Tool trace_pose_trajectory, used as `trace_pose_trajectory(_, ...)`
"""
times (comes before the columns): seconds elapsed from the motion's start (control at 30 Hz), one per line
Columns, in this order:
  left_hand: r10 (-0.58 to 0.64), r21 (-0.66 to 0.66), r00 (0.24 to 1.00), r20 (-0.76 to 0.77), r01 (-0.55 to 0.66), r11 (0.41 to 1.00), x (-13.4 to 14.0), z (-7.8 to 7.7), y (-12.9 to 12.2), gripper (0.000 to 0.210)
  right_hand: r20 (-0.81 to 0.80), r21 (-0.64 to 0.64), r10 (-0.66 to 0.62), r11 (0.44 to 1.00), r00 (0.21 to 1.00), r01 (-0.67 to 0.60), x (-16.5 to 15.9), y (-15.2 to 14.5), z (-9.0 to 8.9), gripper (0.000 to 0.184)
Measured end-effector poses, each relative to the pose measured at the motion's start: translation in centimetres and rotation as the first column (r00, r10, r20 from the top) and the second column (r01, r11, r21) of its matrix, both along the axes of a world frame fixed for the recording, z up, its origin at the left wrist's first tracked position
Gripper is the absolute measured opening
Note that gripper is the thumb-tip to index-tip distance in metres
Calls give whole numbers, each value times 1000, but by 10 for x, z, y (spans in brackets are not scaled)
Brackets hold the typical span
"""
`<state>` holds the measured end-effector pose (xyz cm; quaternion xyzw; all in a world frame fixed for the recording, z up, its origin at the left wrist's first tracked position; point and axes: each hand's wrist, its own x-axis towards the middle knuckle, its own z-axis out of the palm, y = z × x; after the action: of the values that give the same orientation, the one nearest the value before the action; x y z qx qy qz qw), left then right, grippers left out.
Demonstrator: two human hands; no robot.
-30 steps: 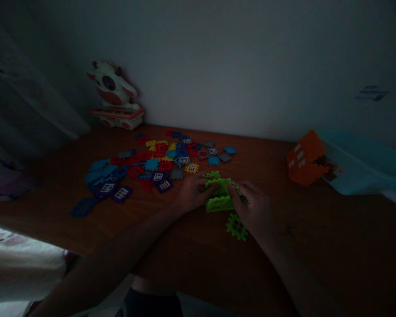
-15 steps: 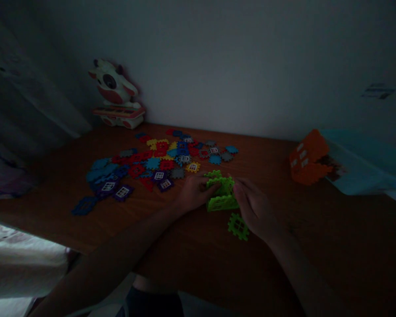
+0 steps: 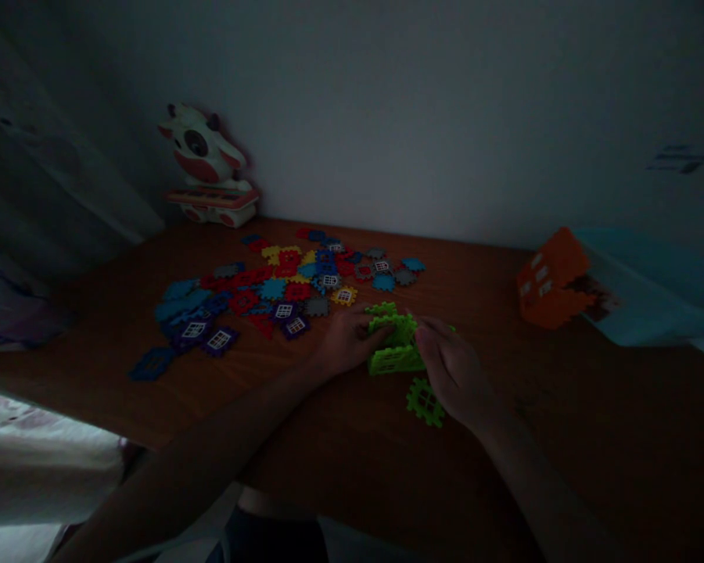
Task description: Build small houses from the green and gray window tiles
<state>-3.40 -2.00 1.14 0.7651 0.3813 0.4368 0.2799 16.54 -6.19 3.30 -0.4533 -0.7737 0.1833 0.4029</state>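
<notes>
1 cow-shaped toy keyboard (image 3: pixel 210 168) near wall (image 3: pixel 411 117), curtain (image 3: pixel 47 148) at left

- Dim overall, details soft and murky.
- Brightest patch: pale cloth (image 3: pixel 41 473) below the desk (image 3: pixel 340 438), left end.
- Deep shadow over the desk's right front.

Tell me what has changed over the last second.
The right hand has shifted slightly rightward along the green structure, uncovering more of its near wall; a bit of green now shows beyond its fingers. The left hand keeps its hold. The loose green piece and scattered colored pieces stay put.
</notes>
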Motion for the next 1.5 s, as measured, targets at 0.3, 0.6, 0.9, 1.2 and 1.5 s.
trace_pose_trajectory(0.3,-5,14,1000,14,5,1000,0,-2,3,18,17,-15,13,1000,1000,-12,0,0,0,41)
trace_pose_trajectory(0.6,8,44,1000,-5,-8,999,-1,-3,3,21,9,-62,22,998,1000,-21,-2,-1,0,43)
trace_pose_trajectory(0.9,2,55,999,36,-4,998,1,-4,3,22,10,-25,-9,1000,1000,9,-3,1,-6,43)
trace_pose_trajectory(1.2,-11,32,999,50,9,999,-1,-5,5,20,23,-15,-10,1000,1000,11,-3,2,-3,45)
trace_pose_trajectory(1.5,-10,17,999,47,9,1000,-1,-6,6,20,37,-10,-21,1000,999,21,-5,3,-5,45)
